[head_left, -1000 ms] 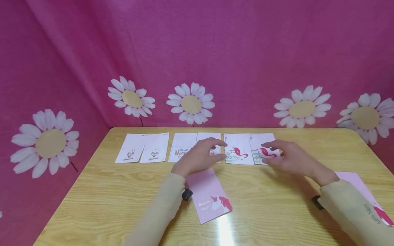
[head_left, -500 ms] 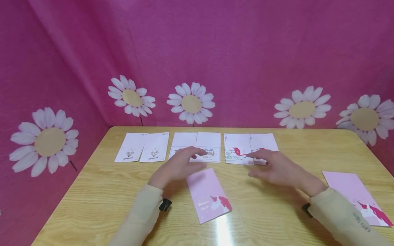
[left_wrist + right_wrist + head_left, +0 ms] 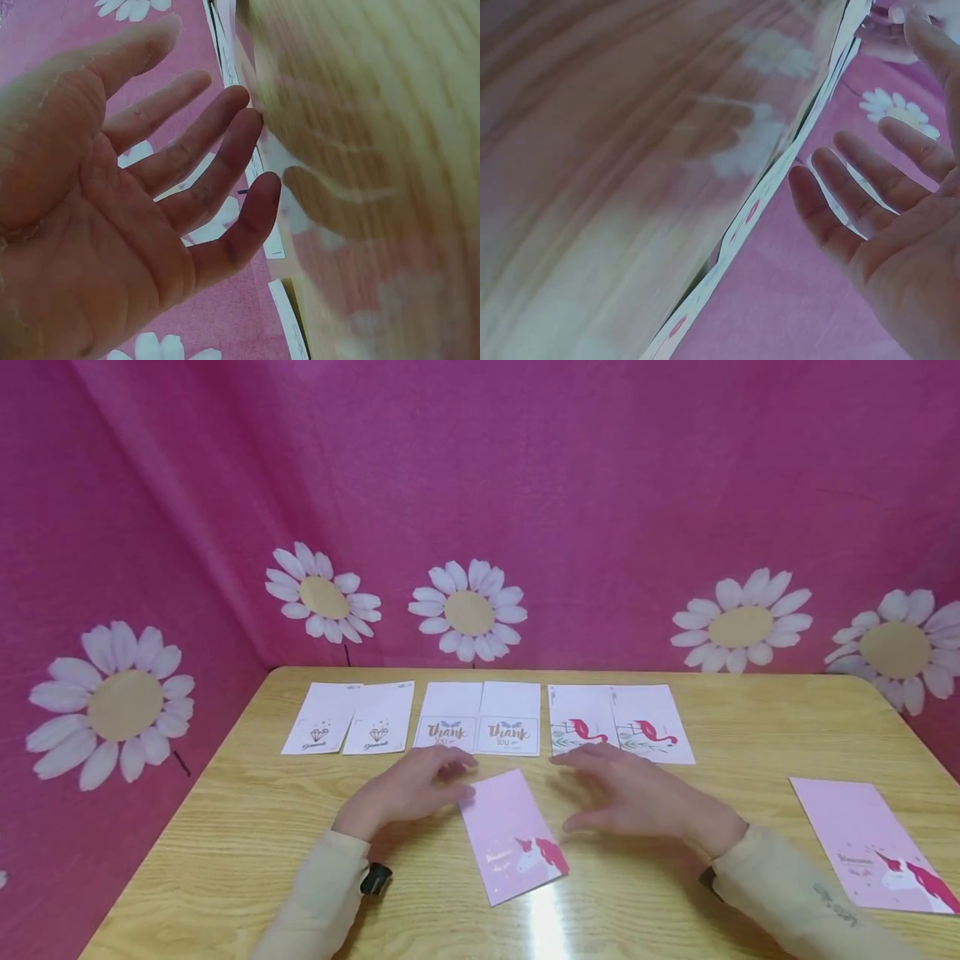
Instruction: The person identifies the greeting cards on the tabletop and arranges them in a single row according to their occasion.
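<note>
Schematically, we find the left hand (image 3: 405, 789) near ten o'clock and the right hand (image 3: 645, 793) near three about a pink unicorn card (image 3: 501, 827), fingers loosely spread, gripping nothing.

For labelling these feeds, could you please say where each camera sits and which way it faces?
Head: on the head, facing forward and down at a light wooden table; left hand, right hand, beige sleeves show.
Left wrist: on that wrist, facing left palm and fingers.
Right wrist: likewise, facing right palm and fingers.
Both wrist views share table and pink daisy-printed cloth.
</note>
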Demonstrator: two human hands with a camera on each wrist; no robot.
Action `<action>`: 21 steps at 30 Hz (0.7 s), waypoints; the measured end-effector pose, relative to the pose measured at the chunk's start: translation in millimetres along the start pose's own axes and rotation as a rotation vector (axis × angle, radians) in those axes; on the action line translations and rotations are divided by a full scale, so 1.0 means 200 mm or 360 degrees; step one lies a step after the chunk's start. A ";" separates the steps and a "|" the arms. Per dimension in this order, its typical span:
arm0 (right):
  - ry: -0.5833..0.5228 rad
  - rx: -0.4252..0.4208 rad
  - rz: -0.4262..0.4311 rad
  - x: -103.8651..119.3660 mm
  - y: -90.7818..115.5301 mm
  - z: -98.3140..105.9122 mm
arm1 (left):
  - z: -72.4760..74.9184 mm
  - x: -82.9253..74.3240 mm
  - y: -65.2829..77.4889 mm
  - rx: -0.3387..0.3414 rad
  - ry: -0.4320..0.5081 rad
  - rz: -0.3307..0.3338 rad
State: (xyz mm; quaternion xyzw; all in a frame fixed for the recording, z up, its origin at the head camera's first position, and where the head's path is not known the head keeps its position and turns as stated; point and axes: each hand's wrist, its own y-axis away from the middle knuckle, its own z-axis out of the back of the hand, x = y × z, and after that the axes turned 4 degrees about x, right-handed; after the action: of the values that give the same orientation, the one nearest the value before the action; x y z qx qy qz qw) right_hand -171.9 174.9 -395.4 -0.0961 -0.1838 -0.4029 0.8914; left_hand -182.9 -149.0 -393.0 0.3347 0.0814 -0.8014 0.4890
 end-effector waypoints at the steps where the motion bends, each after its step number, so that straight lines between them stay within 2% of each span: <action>1: -0.0003 0.0007 -0.0001 0.01 -0.01 -0.01 | 0.00 0.00 0.00 0.0005 -0.0002 0.0000; 6: -0.0002 0.0067 0.0008 0.08 -0.05 -0.03 | 0.01 0.00 0.00 0.0017 -0.0009 -0.0015; 12: 0.0084 0.0154 0.0063 0.14 -0.11 -0.08 | 0.01 0.00 0.01 0.0039 0.0021 -0.0011; 16: 0.0147 0.0173 0.0068 0.15 -0.14 -0.10 | 0.00 0.00 0.01 0.0055 0.0061 -0.0009; 21: 0.0172 0.0155 0.0079 0.13 -0.16 -0.12 | 0.00 0.00 0.01 0.0096 0.0112 0.0042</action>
State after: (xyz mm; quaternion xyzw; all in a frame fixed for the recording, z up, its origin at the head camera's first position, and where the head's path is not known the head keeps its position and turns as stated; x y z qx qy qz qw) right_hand -173.9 128.1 -404.9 -0.0354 -0.1522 -0.3759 0.9134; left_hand -181.0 -150.7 -391.8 0.3784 0.0700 -0.7846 0.4861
